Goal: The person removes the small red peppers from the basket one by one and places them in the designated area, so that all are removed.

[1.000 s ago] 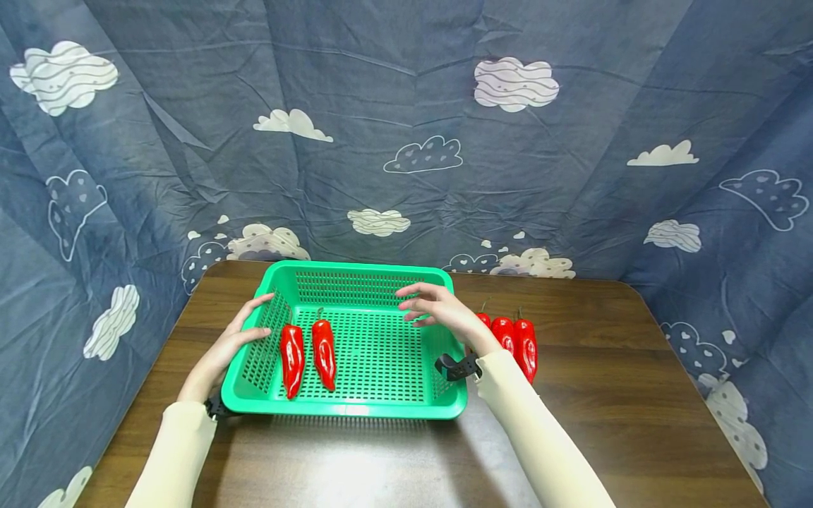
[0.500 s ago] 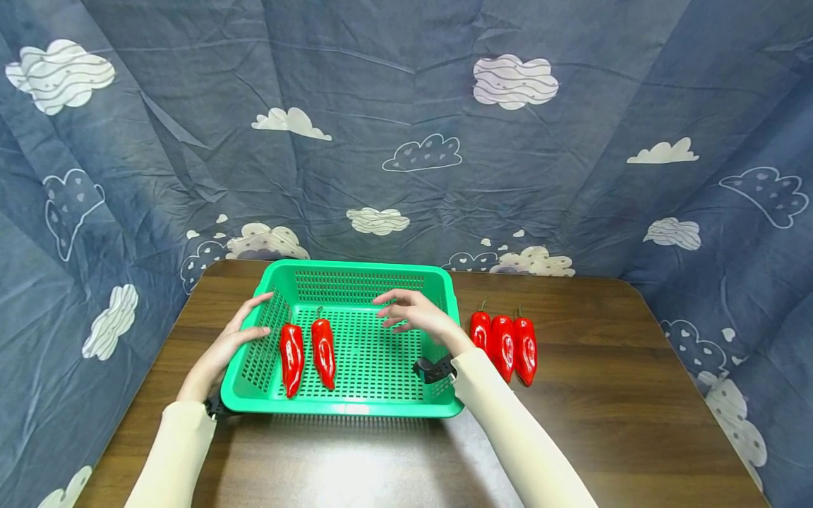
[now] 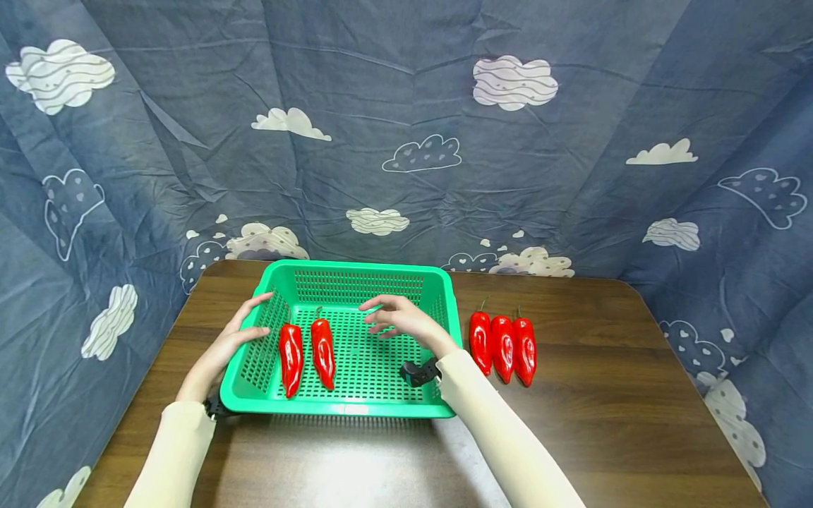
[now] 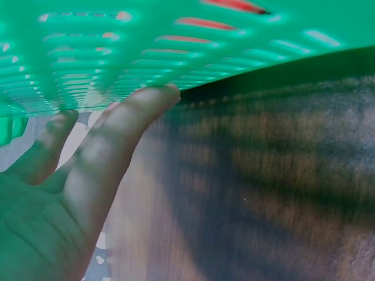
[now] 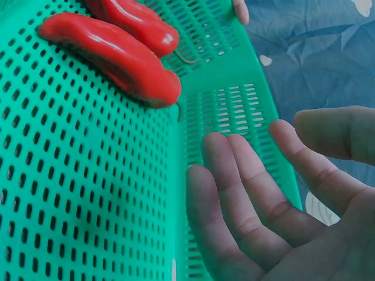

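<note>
The left hand [image 3: 222,349], fingers spread, touches the green basket [image 3: 356,408], while the loose, empty right hand [image 3: 409,322] has moved nearer its two red peppers [image 3: 291,360].

Text: none readable | labels: none readable | brands: none readable | numbers: none readable | signs: none readable | views covered: head, left wrist, right wrist

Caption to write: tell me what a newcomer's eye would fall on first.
Probably the green basket, with two glossy red peppers lying inside toward its left end. Next, three more red peppers side by side on the brown table, right of it. The left hand holds the basket's left side; the right hand hovers inside, empty.
</note>
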### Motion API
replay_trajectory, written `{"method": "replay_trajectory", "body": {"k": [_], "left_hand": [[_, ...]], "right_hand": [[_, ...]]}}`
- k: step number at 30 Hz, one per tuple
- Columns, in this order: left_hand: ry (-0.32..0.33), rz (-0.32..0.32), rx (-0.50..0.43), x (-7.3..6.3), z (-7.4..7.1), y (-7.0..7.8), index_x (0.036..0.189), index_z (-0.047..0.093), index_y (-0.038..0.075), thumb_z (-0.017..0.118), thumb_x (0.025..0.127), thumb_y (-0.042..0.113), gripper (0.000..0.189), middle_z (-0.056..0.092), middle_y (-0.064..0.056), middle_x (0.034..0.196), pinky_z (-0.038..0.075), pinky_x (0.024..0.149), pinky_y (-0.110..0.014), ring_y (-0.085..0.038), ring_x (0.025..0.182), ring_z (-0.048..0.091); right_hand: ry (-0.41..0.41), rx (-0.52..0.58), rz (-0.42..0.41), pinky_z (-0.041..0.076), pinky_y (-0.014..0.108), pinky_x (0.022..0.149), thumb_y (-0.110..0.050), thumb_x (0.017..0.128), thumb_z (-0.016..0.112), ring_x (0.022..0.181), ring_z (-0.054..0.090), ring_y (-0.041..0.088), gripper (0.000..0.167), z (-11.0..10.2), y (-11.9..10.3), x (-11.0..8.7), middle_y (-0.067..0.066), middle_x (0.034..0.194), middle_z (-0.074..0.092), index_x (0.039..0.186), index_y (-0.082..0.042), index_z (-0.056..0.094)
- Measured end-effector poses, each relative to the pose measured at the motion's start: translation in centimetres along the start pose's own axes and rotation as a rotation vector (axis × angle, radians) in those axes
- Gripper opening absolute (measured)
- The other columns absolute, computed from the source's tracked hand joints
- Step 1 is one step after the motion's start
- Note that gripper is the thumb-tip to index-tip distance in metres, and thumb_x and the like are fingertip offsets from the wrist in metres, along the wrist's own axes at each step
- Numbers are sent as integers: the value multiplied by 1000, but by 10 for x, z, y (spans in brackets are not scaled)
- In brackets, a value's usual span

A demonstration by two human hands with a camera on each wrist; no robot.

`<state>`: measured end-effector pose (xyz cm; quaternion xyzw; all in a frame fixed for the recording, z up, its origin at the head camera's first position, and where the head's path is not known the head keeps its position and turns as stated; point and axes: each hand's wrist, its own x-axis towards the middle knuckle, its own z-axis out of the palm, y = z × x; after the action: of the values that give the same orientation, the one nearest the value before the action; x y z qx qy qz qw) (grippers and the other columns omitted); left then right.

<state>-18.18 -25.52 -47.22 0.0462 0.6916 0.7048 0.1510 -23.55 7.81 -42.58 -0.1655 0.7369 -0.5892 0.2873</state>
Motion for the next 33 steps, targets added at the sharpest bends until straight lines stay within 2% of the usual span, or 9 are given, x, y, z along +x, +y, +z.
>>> {"method": "replay_trajectory", "body": {"k": [6, 12, 21, 33], "left_hand": [[8, -4, 5, 0, 0, 0, 151, 21, 29, 47, 99, 12, 60, 16, -18, 147, 50, 79, -49, -36, 108, 50], [10, 19, 34, 0, 0, 0, 151, 20, 26, 48, 98, 12, 62, 12, -16, 150, 49, 80, -47, -37, 109, 48], [15, 46, 73, 1, 0, -1, 151, 20, 25, 48, 98, 12, 62, 15, -17, 150, 49, 80, -44, -34, 110, 48], [16, 33, 46, 0, 2, 0, 152, 20, 25, 48, 98, 11, 61, 14, -15, 149, 49, 81, -45, -36, 109, 49]], "right_hand": [[0, -2, 6, 50, 48, 85, -7, 95, 52, 105, 58, 44, 35, 6, -1, 5, 25, 116, 60, 129, 4, 53], [1, 8, 32, 51, 44, 83, -6, 95, 52, 105, 58, 43, 35, 15, -1, 11, 28, 118, 58, 128, 4, 54], [2, 2, 39, 50, 48, 85, -5, 96, 51, 105, 58, 44, 33, 27, -1, 19, 29, 119, 57, 127, 4, 54], [-15, 19, 64, 49, 50, 85, -4, 96, 52, 107, 58, 42, 34, 40, 4, 31, 27, 121, 56, 129, 5, 53]]}}
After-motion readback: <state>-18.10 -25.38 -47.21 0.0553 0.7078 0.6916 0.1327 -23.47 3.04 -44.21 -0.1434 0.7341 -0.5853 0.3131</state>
